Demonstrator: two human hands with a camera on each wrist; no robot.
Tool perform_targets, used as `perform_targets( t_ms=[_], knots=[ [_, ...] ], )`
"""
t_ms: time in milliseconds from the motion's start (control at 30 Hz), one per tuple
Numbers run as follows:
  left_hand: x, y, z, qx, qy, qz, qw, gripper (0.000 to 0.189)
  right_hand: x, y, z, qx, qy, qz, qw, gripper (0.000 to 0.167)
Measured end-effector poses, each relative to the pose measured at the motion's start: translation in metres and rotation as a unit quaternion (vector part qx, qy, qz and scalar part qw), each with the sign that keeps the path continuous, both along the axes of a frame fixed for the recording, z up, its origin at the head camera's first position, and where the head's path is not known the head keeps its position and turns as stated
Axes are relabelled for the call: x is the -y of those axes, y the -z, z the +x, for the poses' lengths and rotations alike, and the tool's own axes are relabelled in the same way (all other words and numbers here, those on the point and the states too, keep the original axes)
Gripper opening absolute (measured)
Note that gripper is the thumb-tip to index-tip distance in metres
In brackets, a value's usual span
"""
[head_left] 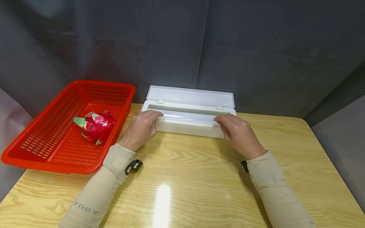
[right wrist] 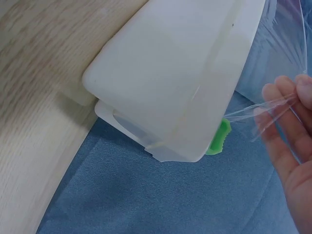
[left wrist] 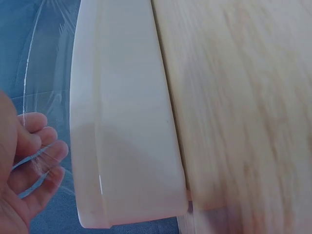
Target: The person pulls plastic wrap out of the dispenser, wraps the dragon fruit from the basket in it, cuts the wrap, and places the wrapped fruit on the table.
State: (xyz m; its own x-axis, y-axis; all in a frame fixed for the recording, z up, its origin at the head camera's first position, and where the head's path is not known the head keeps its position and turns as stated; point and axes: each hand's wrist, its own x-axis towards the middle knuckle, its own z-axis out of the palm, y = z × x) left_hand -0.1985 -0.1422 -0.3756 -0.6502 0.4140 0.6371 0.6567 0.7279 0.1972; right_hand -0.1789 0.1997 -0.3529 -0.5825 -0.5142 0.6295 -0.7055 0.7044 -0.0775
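Note:
A long white cling film dispenser box (head_left: 188, 128) stands near the table's back edge, its translucent lid (head_left: 191, 96) raised behind it. Inside lies a roll of cling film (head_left: 186, 116). At the box's left end my left hand (head_left: 142, 128) pinches the film's free edge between thumb and fingers. My right hand (head_left: 238, 133) pinches the same edge at the other end. In the left wrist view, a sheet of clear film (left wrist: 48, 73) stretches up from the box. The right wrist view shows film (right wrist: 282, 44) gathered at the fingers, with a green piece (right wrist: 219, 137) at the box's end.
To the left, a red plastic basket (head_left: 125, 117) holds a pink dragon fruit (head_left: 99, 126) with green-tipped scales. The wooden table (head_left: 194, 177) extends in front of the box. A dark grey curtain (head_left: 171, 44) hangs directly behind.

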Motion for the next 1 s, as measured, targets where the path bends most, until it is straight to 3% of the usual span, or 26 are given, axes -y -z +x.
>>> perform_targets(
  t_ms=[1000],
  knots=[
    [-0.005,-0.011,0.011,-0.025,-0.026,-0.017,0.9992,0.028,-0.001,-0.006,0.005,0.001,-0.01,0.005,0.9999,0.023]
  ],
)
